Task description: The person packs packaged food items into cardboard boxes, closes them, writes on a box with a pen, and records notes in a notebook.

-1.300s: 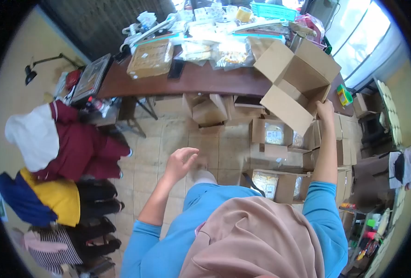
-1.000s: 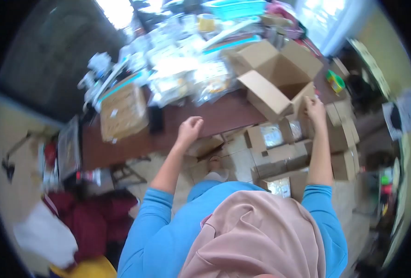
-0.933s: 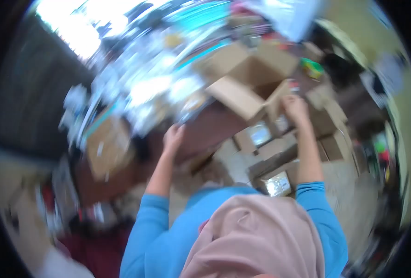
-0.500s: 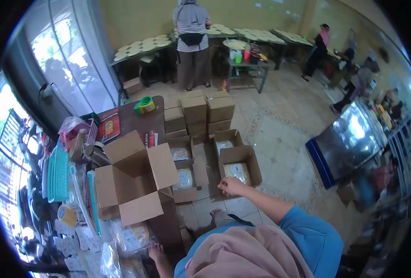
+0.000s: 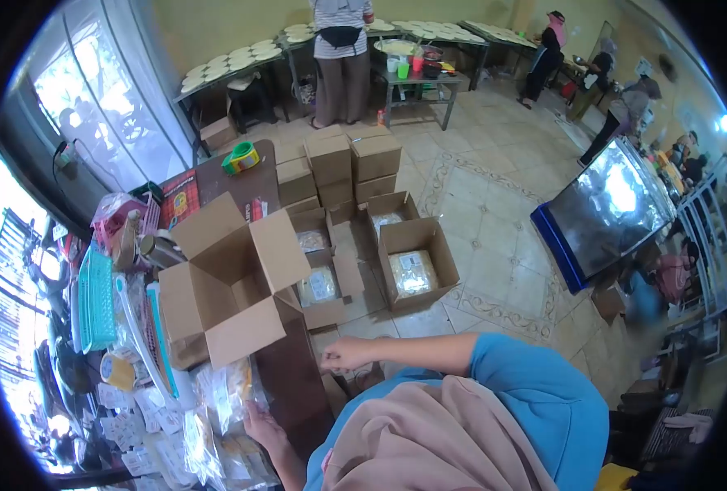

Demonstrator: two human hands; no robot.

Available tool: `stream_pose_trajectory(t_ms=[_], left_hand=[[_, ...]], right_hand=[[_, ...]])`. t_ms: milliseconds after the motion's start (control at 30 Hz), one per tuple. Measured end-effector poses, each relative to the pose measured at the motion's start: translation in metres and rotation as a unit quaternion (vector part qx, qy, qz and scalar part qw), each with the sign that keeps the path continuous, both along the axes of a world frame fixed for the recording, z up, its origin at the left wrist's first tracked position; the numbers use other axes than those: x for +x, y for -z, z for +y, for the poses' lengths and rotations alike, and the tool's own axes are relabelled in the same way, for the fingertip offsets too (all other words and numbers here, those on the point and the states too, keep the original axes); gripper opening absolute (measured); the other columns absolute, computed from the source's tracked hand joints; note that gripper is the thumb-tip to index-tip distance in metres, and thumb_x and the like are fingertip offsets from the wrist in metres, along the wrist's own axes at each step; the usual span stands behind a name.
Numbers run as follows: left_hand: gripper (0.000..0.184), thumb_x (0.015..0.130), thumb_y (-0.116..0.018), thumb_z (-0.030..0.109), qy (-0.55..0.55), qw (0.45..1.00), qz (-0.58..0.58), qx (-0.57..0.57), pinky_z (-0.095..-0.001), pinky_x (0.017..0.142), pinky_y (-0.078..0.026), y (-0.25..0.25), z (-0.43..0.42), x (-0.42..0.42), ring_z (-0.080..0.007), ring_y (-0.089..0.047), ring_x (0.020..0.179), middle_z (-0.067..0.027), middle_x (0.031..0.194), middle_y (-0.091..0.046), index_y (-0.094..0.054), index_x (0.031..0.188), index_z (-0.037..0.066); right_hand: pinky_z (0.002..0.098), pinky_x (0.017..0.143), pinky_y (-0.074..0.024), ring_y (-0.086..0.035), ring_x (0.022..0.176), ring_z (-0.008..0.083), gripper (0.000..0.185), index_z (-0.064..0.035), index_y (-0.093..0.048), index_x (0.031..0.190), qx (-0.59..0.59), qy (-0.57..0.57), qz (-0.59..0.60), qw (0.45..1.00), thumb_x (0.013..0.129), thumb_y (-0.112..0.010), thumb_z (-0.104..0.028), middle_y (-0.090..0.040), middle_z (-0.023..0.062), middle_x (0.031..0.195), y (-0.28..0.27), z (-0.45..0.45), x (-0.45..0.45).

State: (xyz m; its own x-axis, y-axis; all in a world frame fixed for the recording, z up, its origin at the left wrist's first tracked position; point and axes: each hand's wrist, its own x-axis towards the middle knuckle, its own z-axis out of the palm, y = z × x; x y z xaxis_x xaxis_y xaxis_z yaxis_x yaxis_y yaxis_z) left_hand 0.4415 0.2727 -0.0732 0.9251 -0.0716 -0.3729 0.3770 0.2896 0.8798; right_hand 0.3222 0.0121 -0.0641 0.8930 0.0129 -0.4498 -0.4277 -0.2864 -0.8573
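Beside open carton (image 5: 246, 335), clear packet (image 5: 226, 391) is best supported from below — left hand (image 5: 264, 425) at its edge, grip unclear; right hand (image 5: 349, 353) curled closed, seemingly empty.

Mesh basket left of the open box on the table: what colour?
Turquoise; the mesh basket shows best in the head view.

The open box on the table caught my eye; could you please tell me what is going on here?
The person's left hand is at the edge of the clear packets on the table. The right hand is loosely closed, with nothing visible in it. The open box stands flaps out, no packet visible inside; open boxes on the floor hold packets.
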Motion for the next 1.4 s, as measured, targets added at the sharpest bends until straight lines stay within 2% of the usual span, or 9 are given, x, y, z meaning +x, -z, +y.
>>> stream_pose_trajectory(t_ms=[200, 300, 367, 600, 700, 800, 867, 1133, 1400], left_hand=[[0.020, 0.093, -0.055, 0.015, 0.137, 0.986, 0.017, -0.097, -0.0241, 0.064, -0.046, -0.036, -0.054, -0.063, -0.0129, -0.060, 0.078, -0.0078, 0.092, -0.063, -0.058, 0.101, -0.003], [0.023, 0.089, -0.060, 0.018, 0.329, 0.930, 0.143, 0.080, -0.0222, 0.057, -0.045, -0.055, -0.043, -0.082, -0.0102, -0.057, 0.066, -0.0061, 0.081, -0.064, -0.063, 0.100, -0.002], [0.021, 0.090, -0.056, 0.018, 0.341, 0.930, 0.080, 0.110, -0.0233, 0.057, -0.045, -0.047, -0.003, -0.078, -0.0104, -0.057, 0.062, -0.0059, 0.077, -0.065, -0.066, 0.090, 0.000], [0.027, 0.084, -0.062, 0.027, 0.013, 0.831, -0.205, 0.517, -0.0390, 0.070, -0.049, 0.001, 0.068, 0.005, -0.0320, -0.064, 0.078, -0.0197, 0.079, -0.065, -0.067, 0.085, 0.000], [0.029, 0.081, -0.065, 0.028, 0.025, 0.777, -0.075, 0.625, -0.0393, 0.072, -0.050, 0.013, 0.056, 0.041, -0.0345, -0.064, 0.078, -0.0216, 0.085, -0.065, -0.066, 0.090, 0.000], [0.036, 0.082, -0.065, 0.034, 0.034, 0.809, 0.008, 0.587, -0.0392, 0.069, -0.051, 0.030, 0.047, 0.052, -0.0319, -0.066, 0.077, -0.0206, 0.088, -0.067, -0.065, 0.091, -0.001], [0.041, 0.085, -0.063, 0.037, 0.044, 0.939, 0.252, 0.229, -0.0376, 0.068, -0.052, 0.030, 0.038, 0.037, -0.0268, -0.066, 0.073, -0.0180, 0.087, -0.067, -0.062, 0.095, -0.003], [0.026, 0.090, -0.058, 0.019, 0.007, 0.976, 0.098, -0.194, -0.0326, 0.076, -0.052, 0.009, 0.010, 0.008, -0.0198, -0.063, 0.084, -0.0126, 0.098, -0.063, -0.054, 0.106, -0.002], [0.022, 0.091, -0.057, 0.016, 0.139, 0.936, 0.312, -0.089, -0.0294, 0.072, -0.054, 0.037, -0.040, -0.077, -0.0180, -0.063, 0.084, -0.0104, 0.094, -0.062, -0.054, 0.103, -0.002]], right_hand=[[0.0352, 0.062, -0.0564, -0.065, 0.073, 0.0208, 0.041, -0.0029, -0.061, 0.105, 0.397, 0.128, 0.146, 0.897, 0.090, -0.056, -0.041, -0.065, 0.0106, 0.085, -0.006, 0.053, 0.045], [0.0316, 0.052, -0.0489, -0.061, 0.067, 0.0156, 0.019, -0.0032, -0.066, 0.093, 0.360, 0.175, 0.037, 0.916, 0.086, -0.058, -0.020, -0.064, 0.0056, 0.078, 0.069, 0.054, 0.041], [0.0320, 0.057, -0.0515, -0.062, 0.069, 0.0174, 0.016, -0.0010, -0.064, 0.096, 0.196, 0.143, 0.148, 0.959, 0.082, -0.059, -0.009, -0.063, 0.0087, 0.081, 0.000, 0.034, 0.022], [0.0278, 0.052, -0.0498, -0.053, 0.058, 0.0114, 0.009, -0.0037, -0.055, 0.094, 0.197, 0.104, 0.213, 0.951, 0.088, -0.058, -0.010, -0.058, 0.0030, 0.077, 0.064, 0.004, 0.006], [0.0294, 0.055, -0.0526, -0.058, 0.061, 0.0126, 0.015, -0.0037, -0.056, 0.102, 0.182, 0.142, 0.202, 0.952, 0.089, -0.056, -0.011, -0.059, 0.0032, 0.079, 0.049, 0.015, 0.011], [0.0297, 0.057, -0.0533, -0.060, 0.065, 0.0136, 0.017, -0.0052, -0.056, 0.105, 0.148, 0.133, 0.198, 0.960, 0.089, -0.057, -0.011, -0.062, 0.0042, 0.083, 0.042, 0.032, 0.019], [0.0304, 0.059, -0.0553, -0.065, 0.070, 0.0193, 0.027, 0.0006, -0.055, 0.113, 0.147, 0.144, 0.193, 0.959, 0.088, -0.056, -0.009, -0.065, 0.0127, 0.094, 0.049, 0.038, 0.018], [0.0313, 0.058, -0.0552, -0.064, 0.065, 0.0209, 0.030, 0.0018, -0.053, 0.115, 0.199, 0.189, 0.209, 0.939, 0.086, -0.057, -0.006, -0.064, 0.0122, 0.092, 0.068, 0.038, 0.016], [0.0276, 0.058, -0.0485, -0.059, 0.067, 0.0149, 0.027, 0.0002, -0.057, 0.106, 0.304, 0.299, 0.175, 0.887, 0.087, -0.060, -0.019, -0.060, 0.0065, 0.083, 0.085, 0.035, 0.019]])
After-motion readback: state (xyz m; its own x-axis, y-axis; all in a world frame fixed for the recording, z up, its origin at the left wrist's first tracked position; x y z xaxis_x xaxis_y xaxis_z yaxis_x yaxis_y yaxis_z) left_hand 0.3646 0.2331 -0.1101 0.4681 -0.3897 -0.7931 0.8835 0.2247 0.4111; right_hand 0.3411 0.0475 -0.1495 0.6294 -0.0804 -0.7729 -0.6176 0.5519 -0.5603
